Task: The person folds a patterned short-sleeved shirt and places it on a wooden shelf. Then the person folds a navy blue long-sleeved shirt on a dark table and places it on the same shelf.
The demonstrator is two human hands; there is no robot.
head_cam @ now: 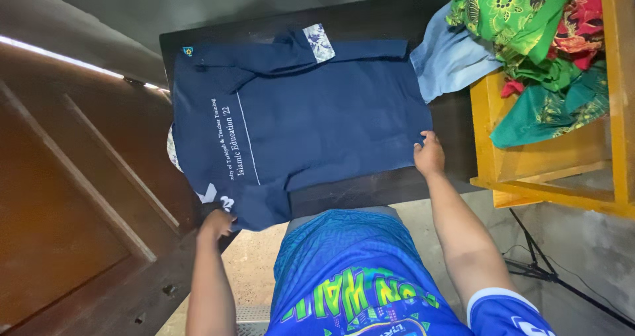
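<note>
A navy blue short-sleeved shirt [311,118] with white lettering lies spread back-up on a dark table [370,187]. One sleeve with a white patterned cuff [319,43] is folded across its far side. My left hand [215,223] grips the near sleeve at the table's near-left edge. My right hand [429,154] rests on the shirt's hem at its right edge, fingers pressing the cloth.
A light blue garment [450,58] lies at the table's right end. A yellow wooden frame [549,170] beside it holds a heap of green and red patterned cloths [536,25]. A brown wooden door [66,197] stands on the left. A black stand's legs [539,270] are on the floor at right.
</note>
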